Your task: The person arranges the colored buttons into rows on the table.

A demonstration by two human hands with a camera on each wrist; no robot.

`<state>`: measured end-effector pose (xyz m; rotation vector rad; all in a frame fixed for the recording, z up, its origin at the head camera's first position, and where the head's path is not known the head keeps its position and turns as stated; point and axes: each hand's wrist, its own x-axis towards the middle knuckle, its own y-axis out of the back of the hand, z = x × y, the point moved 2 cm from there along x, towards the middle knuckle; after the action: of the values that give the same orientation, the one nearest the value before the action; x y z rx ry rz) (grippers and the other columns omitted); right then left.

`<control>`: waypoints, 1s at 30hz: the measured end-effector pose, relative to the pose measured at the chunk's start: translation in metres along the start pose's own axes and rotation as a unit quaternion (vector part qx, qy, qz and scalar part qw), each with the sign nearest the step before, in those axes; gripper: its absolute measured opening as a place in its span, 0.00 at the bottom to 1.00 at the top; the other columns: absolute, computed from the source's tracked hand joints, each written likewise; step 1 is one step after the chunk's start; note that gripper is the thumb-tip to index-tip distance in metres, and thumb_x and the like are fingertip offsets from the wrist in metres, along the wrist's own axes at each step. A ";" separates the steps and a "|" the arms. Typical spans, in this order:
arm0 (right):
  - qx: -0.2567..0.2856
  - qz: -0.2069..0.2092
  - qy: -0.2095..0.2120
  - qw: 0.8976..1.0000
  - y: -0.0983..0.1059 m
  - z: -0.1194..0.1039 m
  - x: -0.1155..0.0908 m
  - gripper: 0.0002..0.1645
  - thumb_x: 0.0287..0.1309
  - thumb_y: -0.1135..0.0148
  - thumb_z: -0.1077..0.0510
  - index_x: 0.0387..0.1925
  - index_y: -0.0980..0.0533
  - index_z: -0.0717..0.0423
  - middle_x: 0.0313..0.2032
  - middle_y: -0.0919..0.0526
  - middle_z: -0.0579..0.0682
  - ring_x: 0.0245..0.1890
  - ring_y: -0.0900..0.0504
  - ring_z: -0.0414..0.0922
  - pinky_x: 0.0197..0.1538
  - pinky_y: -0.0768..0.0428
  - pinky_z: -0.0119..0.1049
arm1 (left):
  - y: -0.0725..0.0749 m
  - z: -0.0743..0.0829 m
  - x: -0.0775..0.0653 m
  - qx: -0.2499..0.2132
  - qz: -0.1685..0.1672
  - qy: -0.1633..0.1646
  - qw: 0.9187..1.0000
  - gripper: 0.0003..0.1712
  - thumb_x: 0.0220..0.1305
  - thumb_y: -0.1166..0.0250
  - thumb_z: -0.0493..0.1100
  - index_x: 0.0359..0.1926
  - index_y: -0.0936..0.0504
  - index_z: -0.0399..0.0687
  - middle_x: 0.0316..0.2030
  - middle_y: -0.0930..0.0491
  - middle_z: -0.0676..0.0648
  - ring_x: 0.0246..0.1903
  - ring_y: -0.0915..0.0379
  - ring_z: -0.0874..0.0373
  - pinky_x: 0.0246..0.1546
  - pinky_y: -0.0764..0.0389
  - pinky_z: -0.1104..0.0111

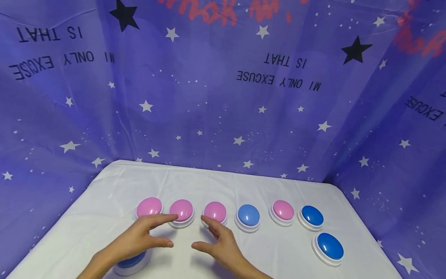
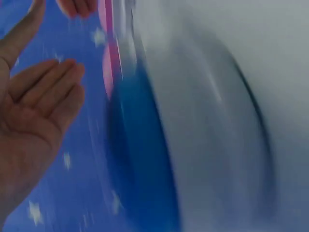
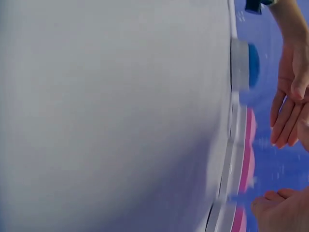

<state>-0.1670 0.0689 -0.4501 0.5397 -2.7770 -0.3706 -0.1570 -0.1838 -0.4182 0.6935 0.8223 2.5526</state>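
Note:
Over the white table my left hand [image 1: 137, 236] is held with its fingers straight and the thumb apart, nothing in its grasp. It hovers by a blue push button [image 1: 130, 261], partly hiding it; that button looms large and blurred in the left wrist view. Facing it across a small gap, my right hand [image 1: 223, 248] has a similar shape and is likewise without any object. In the head view the fingertips overlap the edges of a pink button [image 1: 181, 209] and another pink button [image 1: 215, 210]. The right wrist view shows the hands above the tabletop.
A third pink button [image 1: 150, 206] stands at the left of the row. Rightward come a light blue button [image 1: 249, 215], a pink button [image 1: 283, 210], a dark blue button [image 1: 312, 215] and a nearer blue one [image 1: 329, 246]. A purple starry curtain [image 1: 209, 124] surrounds the white table [image 1: 278, 255].

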 end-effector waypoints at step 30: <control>-0.073 0.265 -0.336 0.901 0.257 0.038 -0.145 0.60 0.53 0.25 0.44 0.76 0.49 0.60 0.74 0.46 0.60 0.73 0.46 0.58 0.61 0.40 0.32 | -0.235 0.104 0.164 -0.007 -0.113 -0.107 0.988 0.36 0.51 0.22 0.54 0.60 0.20 0.46 0.55 0.20 0.57 0.56 0.29 0.72 0.54 0.31 0.81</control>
<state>-0.1338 0.3647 -0.4410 -0.4853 -3.3199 -0.7338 -0.1872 0.1189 -0.4350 0.8048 0.7640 2.2358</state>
